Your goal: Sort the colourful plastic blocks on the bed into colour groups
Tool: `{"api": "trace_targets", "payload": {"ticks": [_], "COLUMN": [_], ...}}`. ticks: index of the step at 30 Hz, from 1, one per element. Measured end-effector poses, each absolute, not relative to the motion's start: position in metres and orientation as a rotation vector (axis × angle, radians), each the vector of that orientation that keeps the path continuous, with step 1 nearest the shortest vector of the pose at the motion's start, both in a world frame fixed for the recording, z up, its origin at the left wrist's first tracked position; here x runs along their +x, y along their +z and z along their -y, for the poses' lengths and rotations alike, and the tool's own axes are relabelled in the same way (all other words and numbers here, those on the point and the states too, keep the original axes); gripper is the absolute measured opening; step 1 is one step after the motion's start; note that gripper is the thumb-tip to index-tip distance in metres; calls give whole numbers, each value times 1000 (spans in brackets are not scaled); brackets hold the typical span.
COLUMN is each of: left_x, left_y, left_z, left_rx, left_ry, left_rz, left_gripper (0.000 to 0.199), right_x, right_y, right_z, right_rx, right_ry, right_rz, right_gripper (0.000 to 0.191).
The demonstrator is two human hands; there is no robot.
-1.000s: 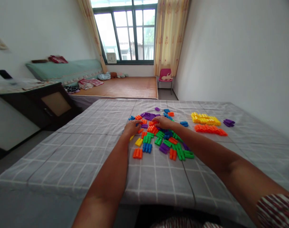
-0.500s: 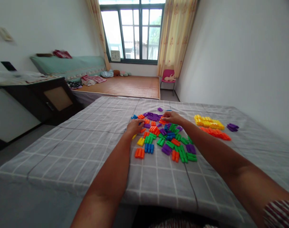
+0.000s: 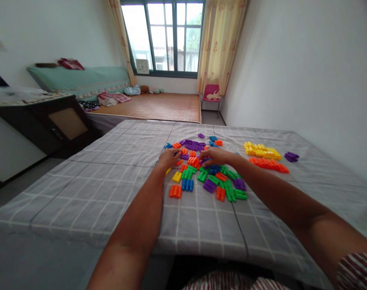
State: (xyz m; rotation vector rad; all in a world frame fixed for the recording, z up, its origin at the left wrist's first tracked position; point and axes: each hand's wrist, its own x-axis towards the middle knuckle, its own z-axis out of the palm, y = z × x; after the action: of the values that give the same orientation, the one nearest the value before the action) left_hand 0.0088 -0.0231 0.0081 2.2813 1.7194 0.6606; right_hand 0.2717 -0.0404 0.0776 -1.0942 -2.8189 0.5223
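Note:
Several coloured plastic pieces lie in a loose pile on a grey checked cloth. My left hand (image 3: 169,157) rests at the pile's left side, beside small orange pieces (image 3: 184,151); its fingers are partly bent and what lies under them is hidden. Over the middle of the pile is my right hand (image 3: 212,156), fingers apart and curved down near an orange cluster (image 3: 193,162) and purple pieces. Nearer me lie green pieces (image 3: 230,191), a blue piece (image 3: 187,185) and an orange piece (image 3: 175,191). Purple pieces (image 3: 193,144) line the far side.
At the right of the table (image 3: 95,193) are a yellow row (image 3: 262,151), an orange row (image 3: 269,165) and a small purple group (image 3: 291,156). Beyond stand a bed (image 3: 159,105), a pink chair (image 3: 211,92) and, at left, a dark cabinet (image 3: 67,121).
My right hand has moved left and toward me, over the pile's middle, uncovering blue and orange pieces at the far side. My left hand has barely moved. The view has shifted slightly.

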Motion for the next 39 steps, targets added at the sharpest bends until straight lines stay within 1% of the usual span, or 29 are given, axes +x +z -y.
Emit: {"api": "trace_targets", "payload": {"ticks": [4, 8, 11, 13, 15, 17, 19, 21, 24, 26, 29, 32, 34, 37, 39], "left_x": [6, 3, 0, -1, -2, -3, -4, -4, 0, 4, 5, -3, -11, -19, -21], "left_y": [7, 14, 21, 24, 24, 23, 22, 23, 28, 31, 32, 32, 32, 32, 30], "left_z": [19, 18, 17, 14, 11, 9, 10, 15, 24, 28, 27, 21, 18, 16, 15], "left_rx": [2249, 2067, 1874, 1718, 1564, 1497, 1585, 1836, 2290, 2432, 2375, 2176, 2045, 1933, 1929], "left_ry": [771, 1069, 1303, 1478, 1630, 1720, 1753, 1735, 1637, 1589, 1625, 1680, 1686, 1691, 1683], "left_rz": [-1609, -1475, -1443, -1437, -1458, -1542, -1683, -1779, -1670, -1579, -1586, -1737, -1858, -1939, -1948], "left_gripper": [34, 34, 36, 39, 40, 39, 36, 35, 34, 33, 34, 36, 36, 36, 36], "right_x": [278, 290, 295, 292, 285, 276, 268, 262, 261, 263, 267, 278, 297, 358, 417], "right_y": [73, 71, 75, 77, 77, 74, 70, 67, 65, 65, 64, 66, 72, 82, 83], "right_z": [46, 50, 66, 84, 106, 126, 140, 147, 147, 146, 149, 152, 148, 133, 122], "right_rx": [-1175, -1308, -1291, -1215, -1131, -1094, -1141, -1230, -1331, -1354, -1344, -1290, -1270, -1388, -1528], "right_ry": [528, 519, 352, 279, 322, 343, 296, 270, 285, 304, 319, 312, 311, 330, 287], "right_rz": [2706, 2528, 2489, 2533, 2652, 2763, 2793, 2776, 2742, 2718, 2681, 2608, 2461, 2080, 1768], "right_gripper": [33, 25, 24, 21, 20, 25, 30, 32, 34, 35, 32, 24, 23, 25, 30]}}
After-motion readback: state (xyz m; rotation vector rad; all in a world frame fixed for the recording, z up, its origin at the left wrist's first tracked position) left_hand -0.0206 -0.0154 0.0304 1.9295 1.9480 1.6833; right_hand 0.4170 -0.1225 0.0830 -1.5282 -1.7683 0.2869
